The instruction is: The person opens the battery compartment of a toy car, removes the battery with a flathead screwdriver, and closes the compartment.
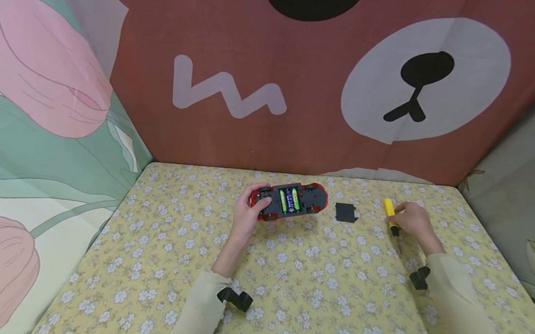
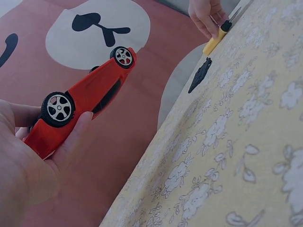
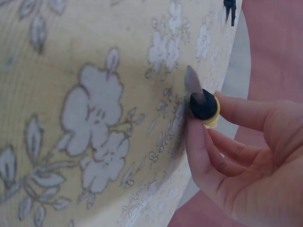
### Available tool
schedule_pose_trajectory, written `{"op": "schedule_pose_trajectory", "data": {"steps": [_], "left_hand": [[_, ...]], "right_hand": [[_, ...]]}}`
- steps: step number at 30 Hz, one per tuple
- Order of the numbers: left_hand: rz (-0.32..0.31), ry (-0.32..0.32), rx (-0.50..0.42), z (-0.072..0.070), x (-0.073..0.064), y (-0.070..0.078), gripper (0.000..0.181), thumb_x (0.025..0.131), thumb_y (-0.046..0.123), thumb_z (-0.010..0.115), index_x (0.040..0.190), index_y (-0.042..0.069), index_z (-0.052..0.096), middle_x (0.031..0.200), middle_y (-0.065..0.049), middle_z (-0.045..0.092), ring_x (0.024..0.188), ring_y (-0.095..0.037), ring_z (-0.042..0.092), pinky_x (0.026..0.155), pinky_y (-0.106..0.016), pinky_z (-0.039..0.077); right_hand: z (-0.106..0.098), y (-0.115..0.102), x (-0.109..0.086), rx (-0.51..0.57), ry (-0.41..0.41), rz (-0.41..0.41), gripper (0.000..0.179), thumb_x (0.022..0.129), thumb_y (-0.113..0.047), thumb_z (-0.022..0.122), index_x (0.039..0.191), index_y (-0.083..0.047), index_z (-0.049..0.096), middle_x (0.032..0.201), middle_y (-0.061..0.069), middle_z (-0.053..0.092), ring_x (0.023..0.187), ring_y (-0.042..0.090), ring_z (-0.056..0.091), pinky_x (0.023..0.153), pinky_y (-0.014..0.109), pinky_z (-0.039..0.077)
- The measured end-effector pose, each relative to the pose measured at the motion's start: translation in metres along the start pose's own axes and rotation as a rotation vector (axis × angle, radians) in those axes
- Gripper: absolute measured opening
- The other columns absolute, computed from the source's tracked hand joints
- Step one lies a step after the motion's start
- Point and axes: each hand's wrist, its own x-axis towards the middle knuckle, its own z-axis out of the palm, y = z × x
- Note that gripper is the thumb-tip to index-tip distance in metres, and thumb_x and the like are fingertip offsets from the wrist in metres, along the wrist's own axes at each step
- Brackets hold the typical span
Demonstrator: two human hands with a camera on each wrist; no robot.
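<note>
My left hand (image 1: 246,211) grips one end of a red toy car (image 1: 317,196), turned with its black underside up. Several batteries (image 1: 289,200), green and purple, lie in its uncovered compartment. In the left wrist view the car's red body (image 2: 92,97) and two silver-spoked wheels show, held between thumb and fingers. To the right, my right hand (image 1: 413,219) pinches a screwdriver (image 1: 388,207) by its yellow handle, its shaft pointing toward me at the tabletop. The right wrist view shows the screwdriver's black collar (image 3: 203,107) between thumb and fingers.
A small black battery cover (image 1: 346,212) lies on the table between the car and the screwdriver. The table has a yellow floral cloth (image 1: 307,270). Behind it hangs a brown bear-print curtain (image 1: 306,123); printed fabric (image 1: 58,176) also hangs at the left.
</note>
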Motion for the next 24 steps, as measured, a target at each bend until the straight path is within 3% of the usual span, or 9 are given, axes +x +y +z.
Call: {"op": "schedule_pose_trajectory", "data": {"steps": [4, 11, 24], "left_hand": [[0.005, 0.002, -0.003, -0.0001, 0.0001, 0.0005, 0.043, 0.094, 0.001, 0.066, 0.136, 0.0, 0.06, 0.134, -0.02, 0.057, 0.102, -0.032, 0.067, 0.063, -0.048, 0.063], [0.002, -0.004, -0.001, -0.0006, -0.0001, -0.0005, 0.045, 0.094, 0.0, 0.065, 0.138, -0.003, 0.057, 0.134, -0.02, 0.057, 0.102, -0.032, 0.067, 0.067, -0.058, 0.061], [0.004, 0.0, -0.005, 0.0009, -0.0017, 0.0019, 0.046, 0.094, 0.0, 0.066, 0.138, -0.004, 0.056, 0.133, -0.02, 0.058, 0.1, -0.03, 0.068, 0.068, -0.061, 0.06]], "right_hand": [[0.0015, -0.0005, 0.0002, 0.018, -0.007, 0.007, 0.053, 0.096, -0.013, 0.071, 0.13, 0.022, 0.05, 0.116, 0.037, 0.057, 0.076, 0.03, 0.068, 0.062, 0.037, 0.06], [0.0059, 0.0016, 0.003, -0.029, -0.012, 0.005, 0.053, 0.097, -0.017, 0.072, 0.127, 0.022, 0.051, 0.107, 0.035, 0.062, 0.068, 0.026, 0.067, 0.059, 0.037, 0.058], [0.0064, 0.0042, 0.0033, 0.01, -0.009, -0.016, 0.054, 0.097, -0.018, 0.071, 0.128, 0.023, 0.052, 0.101, 0.032, 0.065, 0.063, 0.023, 0.067, 0.058, 0.037, 0.058]]}}
